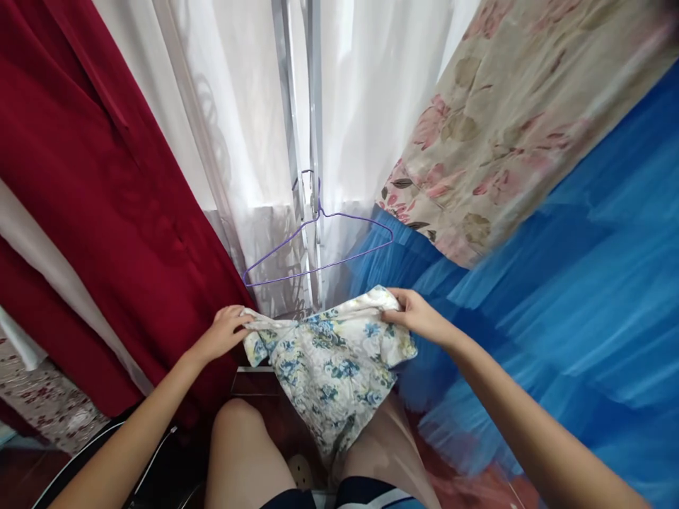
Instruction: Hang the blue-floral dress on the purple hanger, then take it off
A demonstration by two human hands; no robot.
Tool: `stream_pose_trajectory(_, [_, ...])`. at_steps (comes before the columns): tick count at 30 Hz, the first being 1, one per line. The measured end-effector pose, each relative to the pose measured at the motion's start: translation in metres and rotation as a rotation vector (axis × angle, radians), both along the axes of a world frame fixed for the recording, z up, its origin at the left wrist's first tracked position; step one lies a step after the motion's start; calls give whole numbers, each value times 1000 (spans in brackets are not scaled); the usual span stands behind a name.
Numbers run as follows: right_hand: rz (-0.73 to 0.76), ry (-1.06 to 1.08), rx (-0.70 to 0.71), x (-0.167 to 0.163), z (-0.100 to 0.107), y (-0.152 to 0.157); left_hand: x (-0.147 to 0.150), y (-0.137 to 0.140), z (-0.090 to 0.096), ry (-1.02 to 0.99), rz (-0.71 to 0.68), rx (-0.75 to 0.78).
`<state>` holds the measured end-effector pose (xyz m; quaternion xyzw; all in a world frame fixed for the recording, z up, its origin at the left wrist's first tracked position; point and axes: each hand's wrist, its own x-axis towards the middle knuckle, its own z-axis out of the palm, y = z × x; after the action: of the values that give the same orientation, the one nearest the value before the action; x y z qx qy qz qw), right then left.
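A small white shirt with blue and yellow flowers (337,360) hangs stretched between my two hands, above my knees. My left hand (225,329) pinches it at one shoulder. At the other shoulder, my right hand (416,314) grips the cloth between thumb and fingers. The lower part of the shirt droops into a point between my legs. Just beyond its upper edge hangs a bare purple wire hanger (318,247), apart from both hands.
Behind the hanger stand grey metal poles (312,106) before white curtains (371,85). Dark red cloth (106,177) hangs at left. To the right are a beige floral cloth (477,141) and blue tulle (556,318). A black rounded object (164,466) sits low at left.
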<state>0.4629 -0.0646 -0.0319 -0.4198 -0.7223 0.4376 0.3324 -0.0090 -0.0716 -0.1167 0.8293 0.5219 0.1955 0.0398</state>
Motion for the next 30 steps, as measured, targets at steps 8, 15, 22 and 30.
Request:
stream_pose_trajectory(8, [-200, 133, 349, -18, 28, 56, -1, 3, 107, -66, 68, 352])
stream_pose_trajectory(15, [-288, -44, 394, -10, 22, 80, 16, 0, 103, -174, -99, 345])
stream_pose_trajectory(22, [-41, -251, 355, -16, 3, 83, 6, -9, 88, -165, -133, 352])
stream_pose_trajectory(30, [-281, -246, 506, -27, 1, 78, 31, -14, 112, -429, -17, 284])
